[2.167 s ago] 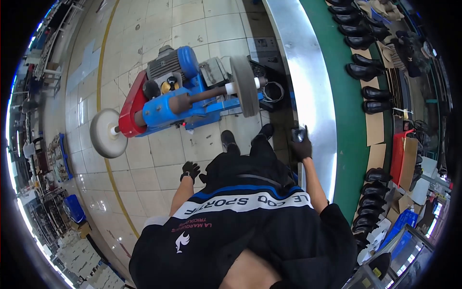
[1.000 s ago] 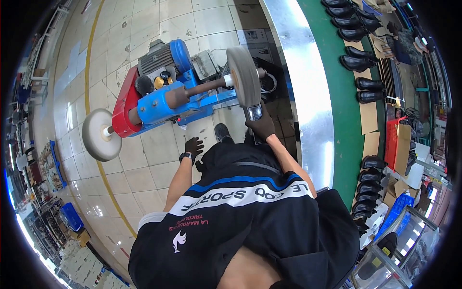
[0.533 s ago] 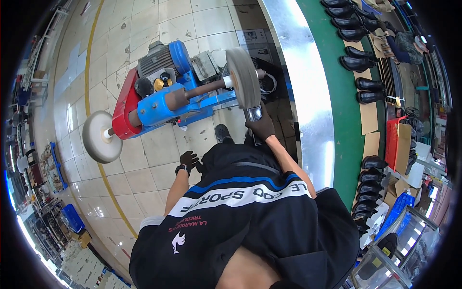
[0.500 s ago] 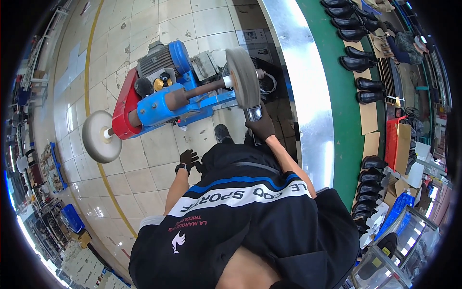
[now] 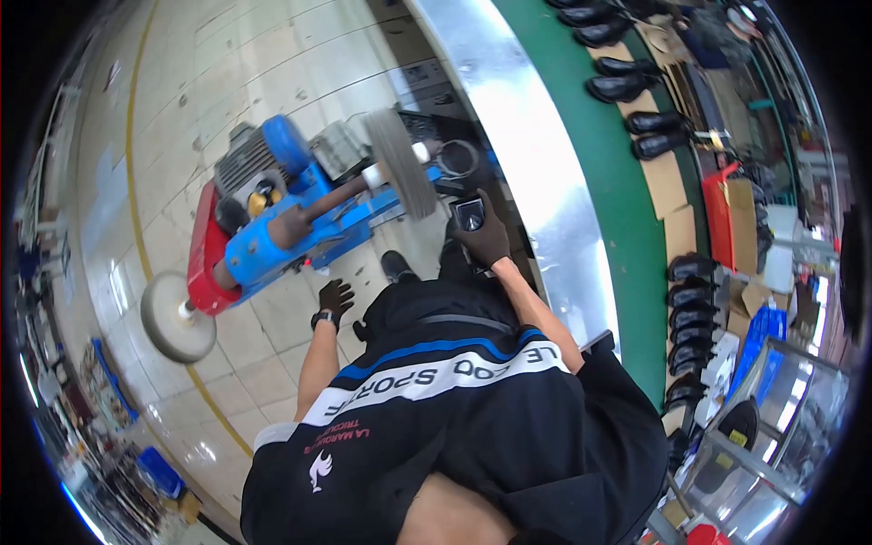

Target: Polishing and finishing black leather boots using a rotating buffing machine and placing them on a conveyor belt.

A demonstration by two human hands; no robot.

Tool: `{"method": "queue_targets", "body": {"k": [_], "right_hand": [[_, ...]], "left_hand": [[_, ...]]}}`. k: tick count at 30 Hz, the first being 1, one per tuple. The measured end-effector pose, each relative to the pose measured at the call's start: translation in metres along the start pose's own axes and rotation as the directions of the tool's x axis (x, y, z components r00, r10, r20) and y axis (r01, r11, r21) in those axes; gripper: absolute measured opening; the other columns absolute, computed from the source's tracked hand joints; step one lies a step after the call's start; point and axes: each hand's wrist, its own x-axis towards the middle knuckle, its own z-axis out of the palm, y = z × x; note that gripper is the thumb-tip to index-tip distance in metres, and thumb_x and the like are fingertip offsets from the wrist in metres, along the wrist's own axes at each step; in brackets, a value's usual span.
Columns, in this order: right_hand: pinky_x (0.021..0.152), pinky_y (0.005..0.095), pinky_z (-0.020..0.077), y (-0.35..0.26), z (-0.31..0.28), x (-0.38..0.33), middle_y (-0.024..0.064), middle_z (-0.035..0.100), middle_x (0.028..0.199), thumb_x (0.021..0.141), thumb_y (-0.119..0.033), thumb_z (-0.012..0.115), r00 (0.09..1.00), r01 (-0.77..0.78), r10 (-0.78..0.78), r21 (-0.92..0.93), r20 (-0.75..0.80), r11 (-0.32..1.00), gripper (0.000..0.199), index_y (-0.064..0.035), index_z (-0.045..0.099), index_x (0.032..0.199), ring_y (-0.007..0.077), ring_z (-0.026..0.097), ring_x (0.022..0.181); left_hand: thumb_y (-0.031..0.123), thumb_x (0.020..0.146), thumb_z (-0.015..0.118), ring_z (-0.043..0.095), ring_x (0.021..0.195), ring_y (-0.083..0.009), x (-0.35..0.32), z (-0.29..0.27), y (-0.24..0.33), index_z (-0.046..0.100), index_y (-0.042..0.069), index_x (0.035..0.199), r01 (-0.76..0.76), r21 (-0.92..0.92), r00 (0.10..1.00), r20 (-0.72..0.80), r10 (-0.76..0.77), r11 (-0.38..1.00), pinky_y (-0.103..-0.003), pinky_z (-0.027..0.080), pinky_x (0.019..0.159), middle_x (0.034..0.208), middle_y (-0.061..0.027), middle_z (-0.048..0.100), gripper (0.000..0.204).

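Nearest, the left hand [image 5: 334,297], in a dark glove with a watch at the wrist, hangs over the tiled floor [image 5: 272,82] with its fingers loosely curled and nothing in them. Just beyond and to the right, the gloved right hand [image 5: 484,238] is wrapped around a small dark object [image 5: 470,214] with a shiny face, held up beside the grey buffing wheel [image 5: 401,162]; what the object is cannot be told. That wheel sits on the right end of the shaft of a blue and red polishing machine [image 5: 272,227], whose pale round pad [image 5: 175,317] sticks out at the left. Farther right, a curved steel rail [image 5: 518,136] borders a green conveyor belt [image 5: 590,163] carrying black shoes [image 5: 627,86].
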Motion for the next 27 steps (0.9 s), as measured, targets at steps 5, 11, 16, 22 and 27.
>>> {"method": "queue_targets", "body": {"k": [5, 11, 16, 22, 27], "right_hand": [[0.075, 0.0388, 0.0473, 0.086, -0.070, 0.015, 0.0200, 0.060, 0.093, 0.055, -0.033, 0.069, 0.939, -0.286, 0.231, -0.205, -0.255, 0.936, 0.069, -0.0026, 0.046, 0.113, 0.0323, 0.059, 0.086], [0.075, 0.0395, 0.0473, 0.143, -0.116, -0.008, 0.0205, 0.056, 0.095, 0.054, -0.035, 0.069, 0.908, -0.408, 0.340, -0.331, -0.245, 0.851, 0.050, -0.0030, 0.058, 0.092, 0.0342, 0.057, 0.084], [0.083, 0.0398, 0.0438, 0.160, -0.147, -0.010, 0.0190, 0.054, 0.104, 0.059, -0.041, 0.066, 0.916, -0.392, 0.364, -0.186, -0.167, 0.901, 0.056, -0.0063, 0.058, 0.102, 0.0328, 0.053, 0.096], [0.087, 0.0371, 0.0413, 0.199, -0.289, 0.135, 0.0168, 0.052, 0.110, 0.070, -0.032, 0.061, 0.875, -0.330, 0.189, -0.265, -0.446, 0.906, 0.045, -0.0048, 0.053, 0.105, 0.0306, 0.051, 0.101], [0.084, 0.0398, 0.0420, 0.261, -0.406, 0.232, 0.0200, 0.051, 0.109, 0.067, -0.031, 0.061, 0.627, -0.460, 0.211, -0.137, -0.750, 0.877, 0.051, -0.0063, 0.049, 0.110, 0.0333, 0.052, 0.099]], "left_hand": [[0.039, 0.086, 0.035, 0.056, 0.089, -0.0257, 0.012, -0.014, -0.010, 0.040, 0.014, 0.122, 0.069, 0.073, 0.997, -0.040, -0.066, 0.995, -0.040, 0.045, 0.071, 0.111, -0.0065, 0.054, 0.044], [0.038, 0.084, 0.036, 0.054, 0.094, -0.0270, 0.027, -0.024, -0.013, 0.038, 0.014, 0.125, 0.060, 0.111, 0.998, -0.029, -0.057, 0.992, -0.044, 0.044, 0.075, 0.114, -0.0075, 0.052, 0.047], [0.034, 0.083, 0.040, 0.052, 0.100, -0.0310, 0.006, 0.029, 0.010, 0.035, 0.010, 0.126, 0.044, 0.026, 0.996, -0.079, -0.041, 0.999, -0.047, 0.043, 0.078, 0.118, -0.0113, 0.049, 0.049], [0.033, 0.083, 0.042, 0.055, 0.094, -0.0284, -0.032, 0.062, 0.037, 0.038, 0.011, 0.125, 0.038, 0.201, 0.997, -0.077, -0.023, 0.979, -0.045, 0.045, 0.072, 0.114, -0.0113, 0.051, 0.047], [0.037, 0.085, 0.041, 0.056, 0.089, -0.0252, -0.101, 0.085, 0.056, 0.042, 0.010, 0.122, 0.013, 0.481, 0.998, -0.066, 0.021, 0.877, -0.040, 0.045, 0.067, 0.111, -0.0111, 0.054, 0.046]]}}
